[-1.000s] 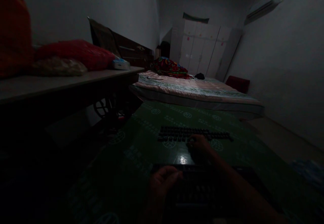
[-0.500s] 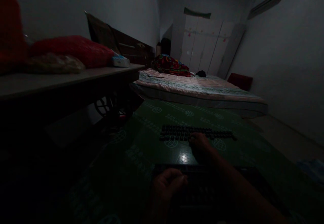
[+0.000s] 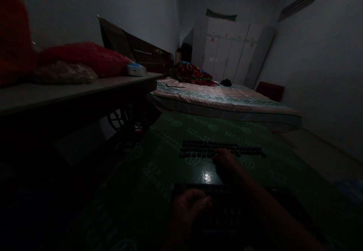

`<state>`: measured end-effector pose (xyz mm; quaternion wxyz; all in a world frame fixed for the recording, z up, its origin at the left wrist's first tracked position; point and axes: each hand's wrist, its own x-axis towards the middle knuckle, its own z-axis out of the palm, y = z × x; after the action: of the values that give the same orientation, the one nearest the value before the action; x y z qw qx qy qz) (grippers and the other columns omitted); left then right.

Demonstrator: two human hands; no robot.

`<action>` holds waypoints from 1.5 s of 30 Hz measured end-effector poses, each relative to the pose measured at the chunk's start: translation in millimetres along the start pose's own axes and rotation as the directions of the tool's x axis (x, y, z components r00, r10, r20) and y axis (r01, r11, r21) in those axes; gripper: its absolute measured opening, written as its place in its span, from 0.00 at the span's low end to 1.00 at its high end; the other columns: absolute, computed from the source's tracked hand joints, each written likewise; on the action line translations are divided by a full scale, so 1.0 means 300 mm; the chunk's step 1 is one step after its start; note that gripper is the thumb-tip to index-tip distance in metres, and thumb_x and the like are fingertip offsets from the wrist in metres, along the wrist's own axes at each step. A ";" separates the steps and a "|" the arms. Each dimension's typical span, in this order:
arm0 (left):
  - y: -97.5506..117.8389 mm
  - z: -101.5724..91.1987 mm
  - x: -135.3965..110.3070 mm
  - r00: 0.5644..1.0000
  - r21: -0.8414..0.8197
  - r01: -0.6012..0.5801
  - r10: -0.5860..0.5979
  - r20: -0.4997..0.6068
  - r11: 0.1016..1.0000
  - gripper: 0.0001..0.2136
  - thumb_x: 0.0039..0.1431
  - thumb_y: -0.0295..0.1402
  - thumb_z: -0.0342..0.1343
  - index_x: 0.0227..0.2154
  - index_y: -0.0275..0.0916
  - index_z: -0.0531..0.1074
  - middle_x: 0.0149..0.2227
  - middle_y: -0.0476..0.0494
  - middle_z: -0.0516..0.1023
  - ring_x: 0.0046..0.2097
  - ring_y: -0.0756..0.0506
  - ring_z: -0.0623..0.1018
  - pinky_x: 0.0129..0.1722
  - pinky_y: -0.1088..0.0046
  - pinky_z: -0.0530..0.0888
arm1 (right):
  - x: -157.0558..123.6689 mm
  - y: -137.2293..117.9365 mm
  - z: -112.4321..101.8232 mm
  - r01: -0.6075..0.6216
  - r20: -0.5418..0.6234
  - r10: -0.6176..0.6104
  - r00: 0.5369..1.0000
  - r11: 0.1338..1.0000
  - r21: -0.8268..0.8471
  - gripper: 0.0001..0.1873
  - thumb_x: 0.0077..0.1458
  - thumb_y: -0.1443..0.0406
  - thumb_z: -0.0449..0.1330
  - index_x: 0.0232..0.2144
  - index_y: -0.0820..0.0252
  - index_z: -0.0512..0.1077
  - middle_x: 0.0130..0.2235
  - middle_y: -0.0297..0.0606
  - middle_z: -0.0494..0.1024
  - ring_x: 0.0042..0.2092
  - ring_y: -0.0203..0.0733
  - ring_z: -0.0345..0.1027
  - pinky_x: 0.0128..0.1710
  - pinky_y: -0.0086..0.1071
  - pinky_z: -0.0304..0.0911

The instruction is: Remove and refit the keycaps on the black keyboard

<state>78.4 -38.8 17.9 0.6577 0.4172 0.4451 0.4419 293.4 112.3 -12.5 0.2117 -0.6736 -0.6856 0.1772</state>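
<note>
On the green table (image 3: 170,167), the black keyboard (image 3: 224,215) is mostly lost in the dark. Over it, the left hand (image 3: 187,208) is curled; the right hand (image 3: 225,158) is bunched at small keys (image 3: 210,145) laid in rows beyond. Many are off; how many are on, or pinched by either hand, cannot be told.

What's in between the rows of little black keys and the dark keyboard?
The head view shows green tabletop with a bright shine, and your right hand and forearm stretched over it.
</note>
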 end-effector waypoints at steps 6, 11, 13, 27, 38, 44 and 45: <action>-0.005 -0.008 0.005 0.999 0.004 -0.010 0.010 0.049 1.000 0.12 0.44 0.41 0.62 0.25 0.35 0.74 0.28 0.43 0.79 0.32 0.46 0.75 0.33 0.73 0.69 | 0.007 0.011 0.005 0.000 0.000 0.000 1.000 1.000 -0.006 0.14 0.48 0.66 0.57 0.39 0.54 0.75 0.40 0.34 0.79 0.41 0.38 0.71 0.36 0.25 0.60; -0.009 -0.004 0.002 0.999 -0.025 0.006 -0.004 0.044 1.000 0.12 0.44 0.40 0.62 0.26 0.36 0.74 0.28 0.44 0.79 0.32 0.46 0.75 0.34 0.73 0.69 | 0.004 0.012 0.006 -0.002 -0.005 0.002 1.000 1.000 -0.012 0.14 0.49 0.66 0.57 0.39 0.55 0.75 0.41 0.37 0.79 0.41 0.39 0.71 0.35 0.25 0.60; -0.005 -0.003 0.000 0.998 -0.023 0.012 -0.010 0.056 1.000 0.12 0.43 0.40 0.63 0.26 0.36 0.74 0.28 0.44 0.79 0.32 0.46 0.75 0.34 0.73 0.69 | 0.004 0.013 0.008 -0.005 -0.007 0.005 1.000 1.000 -0.013 0.13 0.49 0.66 0.56 0.39 0.55 0.75 0.40 0.36 0.79 0.40 0.39 0.71 0.35 0.25 0.60; -0.026 -0.014 0.012 0.999 0.006 -0.019 0.018 0.044 1.000 0.12 0.44 0.40 0.62 0.27 0.35 0.74 0.28 0.44 0.79 0.32 0.46 0.75 0.34 0.72 0.69 | -0.003 0.013 0.009 0.018 -0.034 -0.016 0.999 0.998 0.055 0.13 0.47 0.67 0.57 0.38 0.55 0.75 0.38 0.35 0.79 0.40 0.39 0.71 0.35 0.25 0.60; 0.006 0.009 0.006 0.999 -0.031 -0.037 0.037 -0.006 0.999 0.12 0.42 0.39 0.63 0.26 0.35 0.74 0.28 0.43 0.79 0.31 0.47 0.76 0.33 0.74 0.70 | -0.137 0.015 -0.142 -0.028 -0.217 0.084 0.973 0.968 0.249 0.31 0.60 0.51 0.37 0.41 0.65 0.73 0.26 0.40 0.76 0.27 0.37 0.70 0.28 0.27 0.61; 0.038 0.029 -0.016 0.997 -0.018 -0.059 0.058 -0.044 0.998 0.09 0.43 0.36 0.62 0.26 0.36 0.73 0.28 0.46 0.79 0.32 0.47 0.76 0.34 0.74 0.70 | -0.366 0.007 -0.234 0.107 -0.408 0.037 0.912 0.940 0.325 0.30 0.56 0.47 0.41 0.23 0.61 0.72 0.18 0.37 0.70 0.20 0.36 0.62 0.21 0.28 0.56; 0.039 0.030 -0.016 0.996 0.005 -0.073 0.073 -0.049 0.997 0.09 0.43 0.36 0.62 0.26 0.36 0.73 0.28 0.46 0.79 0.32 0.47 0.76 0.34 0.74 0.70 | -0.401 -0.002 -0.239 0.066 -0.348 0.067 0.935 0.932 0.357 0.28 0.56 0.48 0.43 0.23 0.60 0.72 0.16 0.35 0.67 0.19 0.35 0.61 0.19 0.28 0.54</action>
<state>83.5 -41.7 32.4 0.6294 0.4235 0.4462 0.4748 331.2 -10.8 42.3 0.4525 -0.6439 -0.5912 0.1764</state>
